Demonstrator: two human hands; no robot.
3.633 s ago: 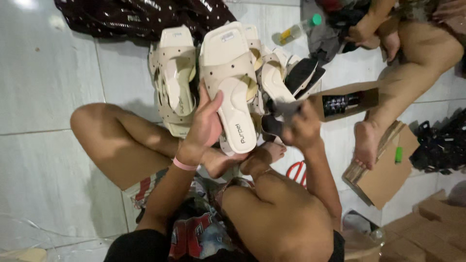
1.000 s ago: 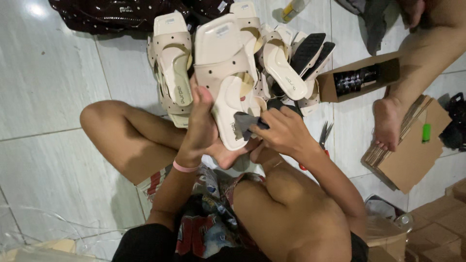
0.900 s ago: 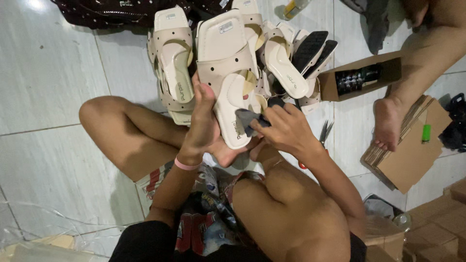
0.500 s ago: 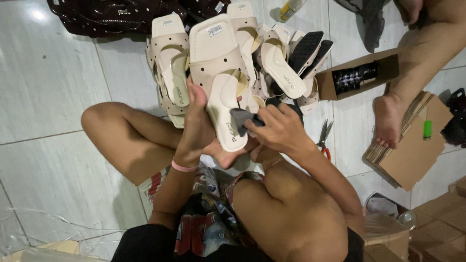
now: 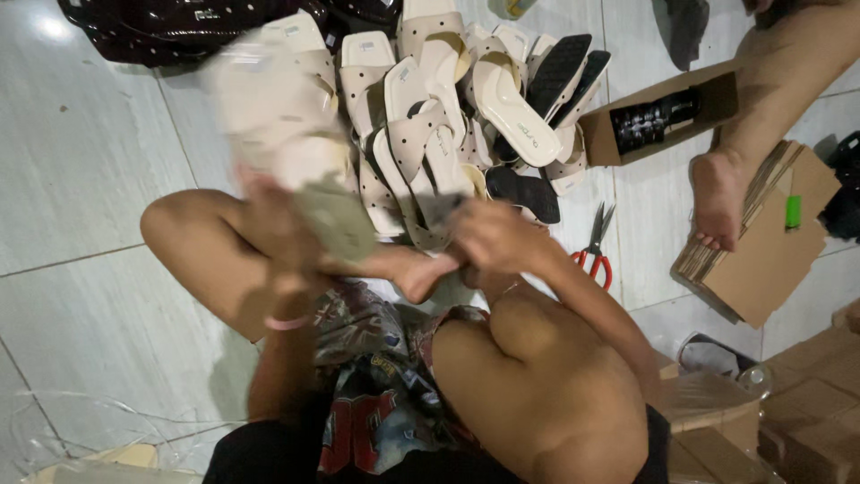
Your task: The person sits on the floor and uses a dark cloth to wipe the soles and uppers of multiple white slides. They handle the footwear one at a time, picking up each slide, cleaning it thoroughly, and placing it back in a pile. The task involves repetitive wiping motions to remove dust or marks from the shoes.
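I sit cross-legged on a tiled floor. My left hand (image 5: 269, 211) is blurred in motion and grips a cream slide sandal (image 5: 282, 112), held up over my left knee. My right hand (image 5: 502, 240) rests above my crossed feet and is closed around a small dark grey tool (image 5: 441, 211) whose shape I cannot make out. Right in front of both hands lies a pile of cream sandals (image 5: 448, 99), some turned to show their black soles (image 5: 560, 76).
Red-handled scissors (image 5: 593, 253) lie right of my right hand. Beyond them are an open cardboard box (image 5: 708, 90) with a dark item, another person's foot (image 5: 719, 193), flat cardboard sheets (image 5: 761, 260) with a green lighter (image 5: 793, 212), and a dark bag (image 5: 161, 22) at the top left.
My left hand has swung the cream sandal to the left, away from my right hand and its tool. The right hand has stayed near my feet.
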